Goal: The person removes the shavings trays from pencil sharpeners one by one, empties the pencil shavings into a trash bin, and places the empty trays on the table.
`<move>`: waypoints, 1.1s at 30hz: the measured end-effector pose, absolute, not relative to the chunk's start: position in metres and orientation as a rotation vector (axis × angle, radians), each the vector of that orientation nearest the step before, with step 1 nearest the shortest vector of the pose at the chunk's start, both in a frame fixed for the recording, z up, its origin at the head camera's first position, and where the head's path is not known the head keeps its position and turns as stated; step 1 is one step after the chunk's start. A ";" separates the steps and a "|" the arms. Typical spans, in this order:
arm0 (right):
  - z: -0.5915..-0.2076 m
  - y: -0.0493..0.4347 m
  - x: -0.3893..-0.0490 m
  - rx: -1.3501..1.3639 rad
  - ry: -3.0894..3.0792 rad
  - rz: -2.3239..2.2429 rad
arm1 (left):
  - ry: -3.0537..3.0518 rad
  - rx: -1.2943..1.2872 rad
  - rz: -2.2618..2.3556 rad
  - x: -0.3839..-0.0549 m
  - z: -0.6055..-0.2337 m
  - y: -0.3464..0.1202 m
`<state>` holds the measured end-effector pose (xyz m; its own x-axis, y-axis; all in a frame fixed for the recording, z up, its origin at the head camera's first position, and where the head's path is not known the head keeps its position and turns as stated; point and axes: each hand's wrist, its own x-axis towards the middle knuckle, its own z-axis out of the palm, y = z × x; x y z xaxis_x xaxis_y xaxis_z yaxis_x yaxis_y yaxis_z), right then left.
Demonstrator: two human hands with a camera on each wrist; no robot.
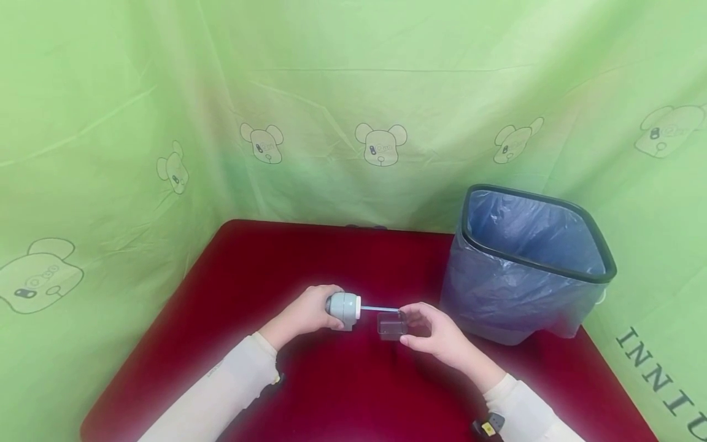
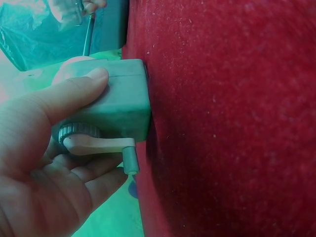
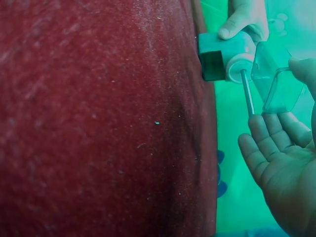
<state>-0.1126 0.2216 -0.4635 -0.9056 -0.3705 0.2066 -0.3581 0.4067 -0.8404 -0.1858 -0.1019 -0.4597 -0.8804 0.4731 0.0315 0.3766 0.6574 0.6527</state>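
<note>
My left hand [image 1: 309,312] grips a pale blue-green crank pencil sharpener [image 1: 345,306] from its crank side, thumb across the body. Its crank handle [image 2: 101,144] sticks out toward the left palm. From the white front ring a thin blue pencil [image 1: 381,309] reaches out to the right. My right hand [image 1: 436,334] pinches a clear plastic shavings drawer [image 1: 391,327] between thumb and fingers, apart from the body; a fingertip meets the pencil's outer end. In the right wrist view, a dark open slot [image 3: 213,65] shows in the sharpener's lower part. The drawer looks see-through, with no shavings visible.
A black-rimmed bin [image 1: 552,270] with a bluish plastic liner stands at the table's right back, beyond the right hand. Dark red cloth covers the table [image 1: 287,258]. Green curtains [image 1: 331,92] printed with bear heads hang around the back and sides.
</note>
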 end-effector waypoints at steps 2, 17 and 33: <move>-0.465 0.222 -0.113 -0.678 2.632 -1.542 | 2.731 0.701 1.020 -0.186 -0.459 -0.102; -0.473 0.218 -0.112 -0.666 2.617 -1.466 | 2.720 0.683 1.023 -0.184 -0.456 -0.101; -0.478 0.217 -0.110 -0.677 2.623 -1.423 | 2.724 0.668 1.020 -0.185 -0.457 -0.101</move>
<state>-0.1098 0.2169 -0.4782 -0.8989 -0.4165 0.1359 -0.3410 0.4705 -0.8138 -0.1850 -0.1011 -0.4571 -0.8882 0.4594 0.0090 0.3522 0.6681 0.6554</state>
